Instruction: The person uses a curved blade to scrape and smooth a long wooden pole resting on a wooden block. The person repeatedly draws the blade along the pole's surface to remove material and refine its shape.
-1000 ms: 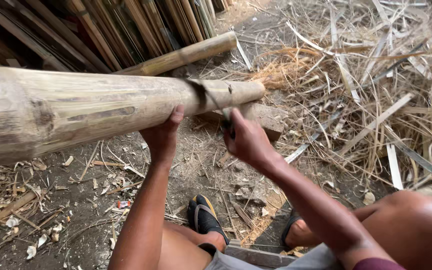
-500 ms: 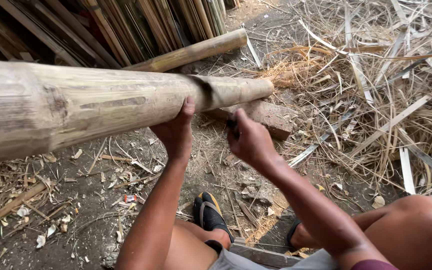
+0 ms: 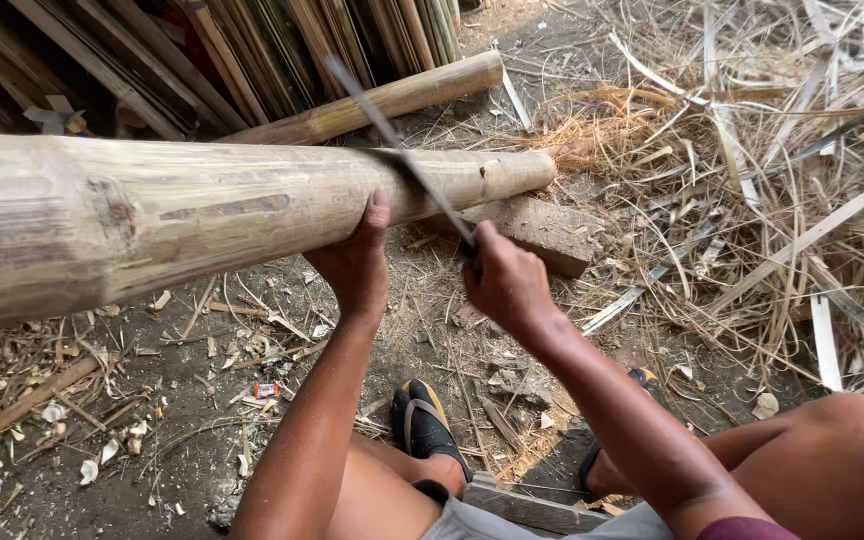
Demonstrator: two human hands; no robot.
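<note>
Head view: left hand [image 3: 357,265] cupping bamboo pole [image 3: 202,215], right hand [image 3: 507,285] fingers clenched on blade [image 3: 397,140], bare ground [image 3: 182,440] beneath.

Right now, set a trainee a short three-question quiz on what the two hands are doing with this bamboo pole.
1. True or false: the left hand grips the thick bamboo pole from underneath.
2. What does the right hand hold? A) a hammer B) a long thin blade C) a rope
3. Fill in: the far end of the pole rests on a flat ______ lying on the ground.

Key
1. True: the palm cups the underside of the pole and the thumb points up against its side.
2. B: the blade slants up across the pole, blurred.
3. Block: the block sits under the pole's tip, beside the heap of bamboo strips.
</note>
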